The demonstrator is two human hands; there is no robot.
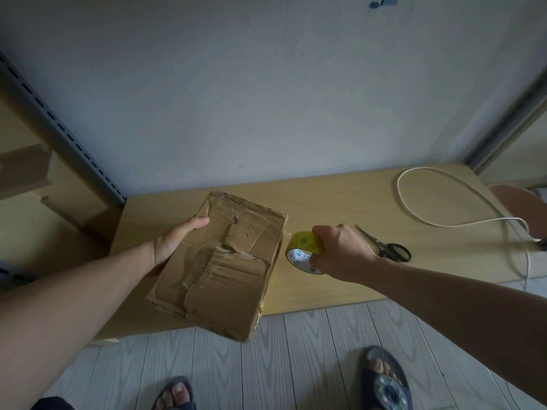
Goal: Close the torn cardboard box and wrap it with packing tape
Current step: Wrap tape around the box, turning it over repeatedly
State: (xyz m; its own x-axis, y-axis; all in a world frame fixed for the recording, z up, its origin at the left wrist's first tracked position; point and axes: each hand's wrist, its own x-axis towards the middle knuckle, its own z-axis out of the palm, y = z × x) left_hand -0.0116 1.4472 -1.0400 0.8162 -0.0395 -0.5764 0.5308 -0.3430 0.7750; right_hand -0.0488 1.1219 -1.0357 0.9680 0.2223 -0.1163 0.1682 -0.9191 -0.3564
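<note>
Now the brown torn cardboard box (219, 261) sits slanted at the front edge of the light wooden counter (340, 190), and its near corner reaches out over the grey plank floor (296, 365); it is not clear whether it rests on the counter or is lifted a little. Its top flaps are folded shut, with ragged torn edges, and some shiny clear tape runs across them. The left hand (174, 241) holds the box at its left side: the thumb lies on the top face and the fingers go under the side, so this grip is clamped on the box. Just beside the box, on its right, the right hand (340, 253) has its grip closed round the yellowish roll of packing tape (305, 247), which has a white core printed in green. Behind this hand black-handled scissors (387, 247) lie on the counter, and a white cable (414, 208) curls further right. Two feet in sandals (387, 383) stand on the floor.
</note>
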